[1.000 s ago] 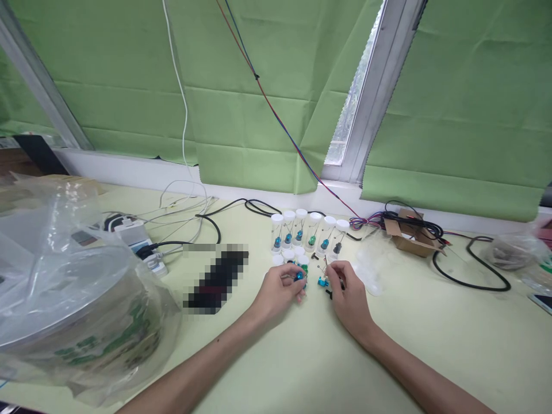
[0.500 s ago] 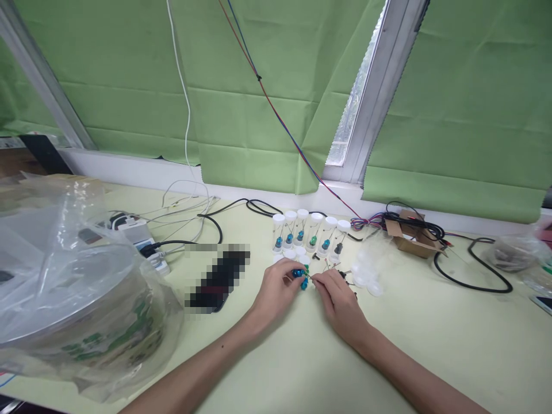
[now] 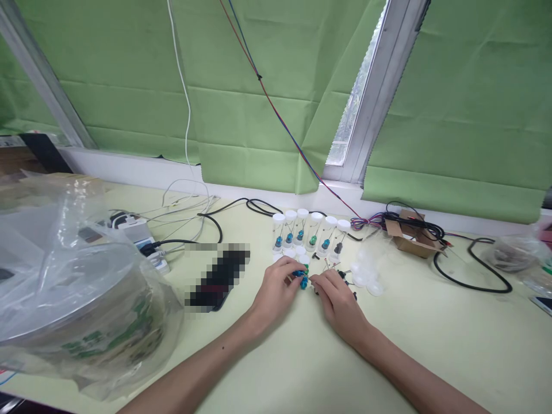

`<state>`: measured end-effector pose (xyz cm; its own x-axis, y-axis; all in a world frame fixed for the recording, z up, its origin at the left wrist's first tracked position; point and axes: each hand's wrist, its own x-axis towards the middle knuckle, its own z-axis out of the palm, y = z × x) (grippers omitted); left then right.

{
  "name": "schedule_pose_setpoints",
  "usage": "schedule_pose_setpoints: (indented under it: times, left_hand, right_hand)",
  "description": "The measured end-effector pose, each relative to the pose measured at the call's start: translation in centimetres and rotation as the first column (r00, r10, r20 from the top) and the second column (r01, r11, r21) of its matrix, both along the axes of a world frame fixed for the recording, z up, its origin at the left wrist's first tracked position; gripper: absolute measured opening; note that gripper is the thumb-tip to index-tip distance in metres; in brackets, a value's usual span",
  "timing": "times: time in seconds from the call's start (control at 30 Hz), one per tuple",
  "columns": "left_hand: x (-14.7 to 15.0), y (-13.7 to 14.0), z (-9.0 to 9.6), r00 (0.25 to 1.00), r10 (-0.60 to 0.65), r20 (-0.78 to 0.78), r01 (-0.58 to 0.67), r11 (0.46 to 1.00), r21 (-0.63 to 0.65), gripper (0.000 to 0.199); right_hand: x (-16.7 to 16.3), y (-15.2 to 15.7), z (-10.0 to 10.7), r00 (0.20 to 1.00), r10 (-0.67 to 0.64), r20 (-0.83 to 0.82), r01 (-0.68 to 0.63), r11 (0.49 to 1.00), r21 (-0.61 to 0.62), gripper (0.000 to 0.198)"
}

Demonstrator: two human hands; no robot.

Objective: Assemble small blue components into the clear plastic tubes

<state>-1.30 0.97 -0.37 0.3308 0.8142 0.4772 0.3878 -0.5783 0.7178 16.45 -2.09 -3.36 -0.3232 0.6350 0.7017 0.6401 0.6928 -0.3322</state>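
Note:
My left hand (image 3: 278, 287) is closed, with thumb and forefinger pinching a small shiny blue piece (image 3: 298, 273). Just beyond those fingertips are a green piece (image 3: 306, 268) and another blue piece (image 3: 304, 283); whether they rest on the table or are held cannot be made out. Close by on the right, my right hand (image 3: 340, 302) has its fingertips pressed together at a thin metal wire-like end, partly hidden. Behind the hands stand clear vials (image 3: 313, 233) with white caps, each holding a blue, green or dark piece with thin wires. Small dark parts (image 3: 344, 276) lie past my right hand.
Clear round plastic pieces (image 3: 365, 271) lie to the right. Further back is an open cardboard box (image 3: 409, 238) with black cable over it. A pixelated dark object (image 3: 219, 282) and a large plastic-wrapped tub (image 3: 103, 322) occupy the left, near a power strip (image 3: 157, 261).
My right hand has shifted slightly left, its fingertips closer to the blue pieces. The blue piece in my left hand has tilted a little; otherwise the scene is the same.

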Motion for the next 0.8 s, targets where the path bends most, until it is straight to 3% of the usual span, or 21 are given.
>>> schedule_pose_setpoints:
  times: [0.4, 0.8]
  left_hand:
    - [-0.24, -0.38, 0.1, 0.99, 0.0, -0.143, 0.02, 0.991, 0.136, 0.033]
    - [-0.2, -0.38, -0.31, 0.972, 0.006, -0.237, 0.02, 0.994, 0.107, 0.035]
  right_hand:
    - [0.0, -0.12, 0.1, 0.999, -0.03, 0.02, 0.03, 1.0, -0.007, 0.021]
    - [0.04, 0.06, 0.16, 0.999, -0.028, -0.036, 0.031, 0.997, 0.066, 0.021]
